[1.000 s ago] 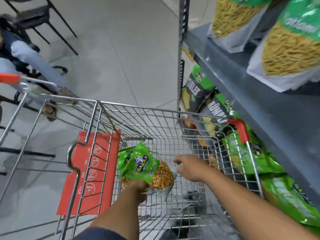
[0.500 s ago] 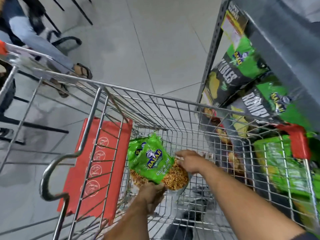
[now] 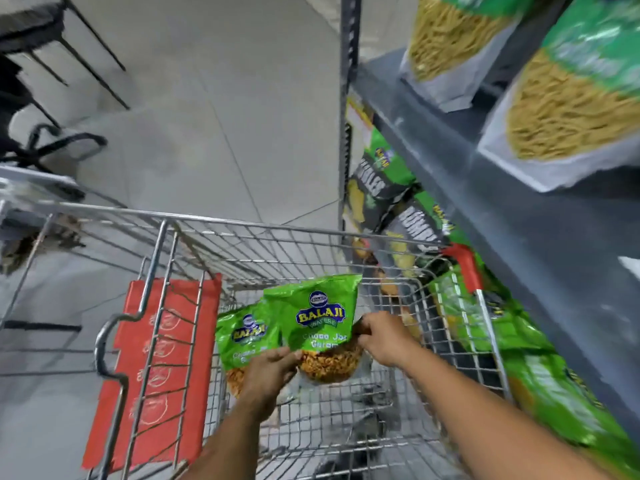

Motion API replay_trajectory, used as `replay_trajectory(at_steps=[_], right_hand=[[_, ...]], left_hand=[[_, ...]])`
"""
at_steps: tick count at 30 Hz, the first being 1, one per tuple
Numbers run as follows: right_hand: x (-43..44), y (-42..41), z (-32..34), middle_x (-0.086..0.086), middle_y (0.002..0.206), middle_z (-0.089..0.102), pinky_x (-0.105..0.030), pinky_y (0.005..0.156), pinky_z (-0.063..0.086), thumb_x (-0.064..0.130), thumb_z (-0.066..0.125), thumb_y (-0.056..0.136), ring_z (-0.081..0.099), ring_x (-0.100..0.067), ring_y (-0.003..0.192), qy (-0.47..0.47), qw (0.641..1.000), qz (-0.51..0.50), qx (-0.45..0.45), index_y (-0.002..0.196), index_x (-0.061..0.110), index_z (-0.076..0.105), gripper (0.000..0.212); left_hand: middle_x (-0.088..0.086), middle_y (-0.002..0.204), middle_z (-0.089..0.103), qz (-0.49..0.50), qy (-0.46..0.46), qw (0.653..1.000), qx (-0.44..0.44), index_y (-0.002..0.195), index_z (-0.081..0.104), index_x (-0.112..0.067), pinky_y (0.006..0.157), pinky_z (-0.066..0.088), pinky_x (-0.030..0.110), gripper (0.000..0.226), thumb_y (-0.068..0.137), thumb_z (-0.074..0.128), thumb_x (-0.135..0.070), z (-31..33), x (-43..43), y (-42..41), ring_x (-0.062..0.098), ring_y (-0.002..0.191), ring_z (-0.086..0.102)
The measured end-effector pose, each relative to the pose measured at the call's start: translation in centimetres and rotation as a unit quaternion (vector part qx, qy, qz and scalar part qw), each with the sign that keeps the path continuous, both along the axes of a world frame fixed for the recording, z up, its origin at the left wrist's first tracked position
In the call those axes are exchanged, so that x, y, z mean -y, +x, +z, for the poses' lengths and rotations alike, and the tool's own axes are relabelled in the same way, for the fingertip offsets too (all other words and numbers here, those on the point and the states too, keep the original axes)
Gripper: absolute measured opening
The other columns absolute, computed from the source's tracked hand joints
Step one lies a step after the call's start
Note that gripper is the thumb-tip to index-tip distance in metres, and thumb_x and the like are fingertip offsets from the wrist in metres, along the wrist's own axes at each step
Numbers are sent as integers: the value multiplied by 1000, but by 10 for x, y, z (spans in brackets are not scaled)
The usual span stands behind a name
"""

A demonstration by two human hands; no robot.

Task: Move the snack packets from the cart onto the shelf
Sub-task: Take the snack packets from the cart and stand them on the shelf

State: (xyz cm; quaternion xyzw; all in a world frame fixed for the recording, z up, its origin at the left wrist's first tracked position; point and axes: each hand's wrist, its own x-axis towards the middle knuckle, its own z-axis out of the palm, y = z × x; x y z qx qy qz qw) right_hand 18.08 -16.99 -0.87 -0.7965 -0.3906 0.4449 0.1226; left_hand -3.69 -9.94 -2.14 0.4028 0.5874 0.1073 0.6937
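Two green Balaji snack packets are held up inside the wire cart [image 3: 311, 237]. My right hand [image 3: 384, 337] grips the right edge of the front packet [image 3: 318, 317], which stands upright with its label facing me. My left hand [image 3: 270, 372] holds the lower edges of the packets, its fingers over the bottom of the rear packet [image 3: 242, 341], which sits lower and to the left. The grey metal shelf [image 3: 519, 237] runs along the right of the cart.
The shelf's top level holds clear bags of yellow noodle snack [image 3: 571, 109]; below it stand black-and-green packets [image 3: 377, 181] and green packets [image 3: 540, 393]. The cart has a red child-seat flap [image 3: 162, 358] and a red handle cap [image 3: 464, 268]. Chair legs [image 3: 86, 57] and a seated person are at far left.
Both hands have lifted the packets higher in the cart. The right hand now grips the front packet's edge, and the two packets have spread apart side by side.
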Motion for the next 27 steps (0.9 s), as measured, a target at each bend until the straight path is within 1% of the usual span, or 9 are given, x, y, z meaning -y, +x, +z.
replay_trajectory(at_steps=[2,6,9,13,15,18,21,24,27], right_hand=[[21,7,31,2,86,75,-17,49,37,17,68,75,60,-10,71,29,997,-70,2,89,22,73,16],[68,8,101,16,60,66,-5,48,38,9,71,72,54,1,55,135,968,-210,-23,58,28,69,24],[121,4,160,6,80,74,-8,63,46,8,72,73,59,9,64,225,926,-301,-48,82,17,75,13],[197,3,217,3,85,76,-13,67,47,12,69,76,61,8,71,307,870,-385,5,87,15,75,12],[240,8,233,9,80,76,-21,70,50,17,69,77,63,5,73,331,838,-430,52,83,24,75,11],[301,19,246,25,65,69,-11,55,43,20,70,76,56,13,60,355,786,-489,129,67,34,72,16],[352,39,251,25,58,66,-8,54,39,17,71,77,52,13,56,363,737,-534,198,63,32,68,21],[389,68,252,13,59,62,-26,59,40,10,67,80,49,-2,60,369,702,-568,222,63,28,67,25],[413,94,251,23,51,60,-12,54,38,8,66,81,48,11,53,367,678,-581,261,55,34,62,37]], left_hand=[[2,57,44,-46,52,997,34,53,60,-13,55,33,24,30,82,67,-5,26,1,13,14,61,39],[-10,52,61,-109,202,970,73,55,71,-13,54,42,11,28,81,67,-3,92,6,39,-1,53,51],[-10,60,72,-176,263,942,109,60,76,-13,59,48,8,24,81,68,-6,146,24,64,-3,57,59],[-19,66,75,-243,338,891,182,66,75,-18,59,48,1,19,79,69,-7,201,66,116,-12,57,62],[-16,58,73,-272,335,871,233,68,74,-15,55,48,4,19,81,67,-3,220,99,147,-10,52,59],[-9,57,70,-340,328,834,285,62,74,-11,58,49,14,19,81,70,-9,238,150,190,-1,56,58],[-5,61,67,-387,298,810,326,67,76,-15,59,47,21,18,82,68,-11,247,200,232,5,60,55],[0,59,61,-385,221,821,358,61,70,-7,57,41,22,23,84,66,-7,247,247,275,9,60,51],[16,61,61,-408,177,814,375,66,58,15,60,36,28,32,88,60,-9,241,282,314,21,60,49]])
